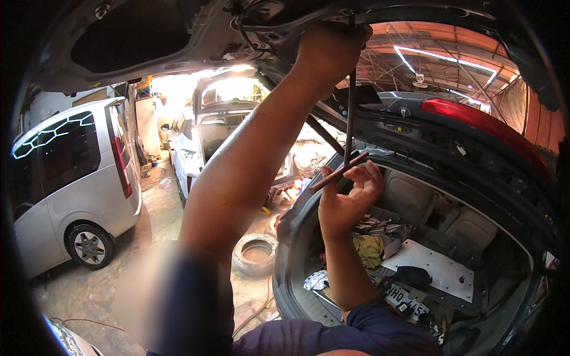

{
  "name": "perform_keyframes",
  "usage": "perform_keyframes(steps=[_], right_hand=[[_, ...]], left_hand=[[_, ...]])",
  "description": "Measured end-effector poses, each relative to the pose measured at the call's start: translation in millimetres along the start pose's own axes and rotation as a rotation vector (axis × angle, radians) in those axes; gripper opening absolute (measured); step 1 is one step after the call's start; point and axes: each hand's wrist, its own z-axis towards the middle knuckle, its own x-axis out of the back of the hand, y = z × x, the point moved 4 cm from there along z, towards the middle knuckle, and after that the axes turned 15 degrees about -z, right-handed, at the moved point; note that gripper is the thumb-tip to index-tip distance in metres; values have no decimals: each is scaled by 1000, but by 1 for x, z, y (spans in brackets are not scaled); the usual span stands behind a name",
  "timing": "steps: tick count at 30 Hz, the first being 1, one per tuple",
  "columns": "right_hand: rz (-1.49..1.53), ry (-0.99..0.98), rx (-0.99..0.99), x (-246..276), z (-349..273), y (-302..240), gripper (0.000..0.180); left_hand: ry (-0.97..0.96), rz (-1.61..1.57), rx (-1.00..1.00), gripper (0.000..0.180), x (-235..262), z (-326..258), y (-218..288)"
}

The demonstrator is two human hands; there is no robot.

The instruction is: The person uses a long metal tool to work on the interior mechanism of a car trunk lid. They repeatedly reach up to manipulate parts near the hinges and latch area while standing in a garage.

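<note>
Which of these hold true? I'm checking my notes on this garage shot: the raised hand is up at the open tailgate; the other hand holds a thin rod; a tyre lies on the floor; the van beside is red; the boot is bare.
1. The left hand is up at the open tailgate: true.
2. The right hand holds a thin rod: true.
3. A tyre lies on the floor: true.
4. The van is red: false, it is white.
5. The boot is bare: false, a yellow cloth and other items lie in it.
</note>
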Motion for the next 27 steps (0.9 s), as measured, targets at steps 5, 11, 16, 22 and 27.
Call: perform_keyframes(steps=[5, 11, 16, 22, 27], right_hand=[[921, -142, -561, -18, 12, 6, 22], [1784, -819, -935, -26, 12, 0, 48], [560, -159, -540, -10, -6, -2, 29], [2030, -749, -977, -29, 8, 0, 32], [835, -238, -768, -19, -5, 11, 32]], left_hand=[[-54, -303, 205, 44, 3, -8, 6], [-37, -511, 406, 39, -1, -22, 8], [3, -533, 366, 39, 1, -20, 3], [-15, -537, 412, 39, 3, -20, 9], [30, -464, 386, 39, 3, -19, 3]])
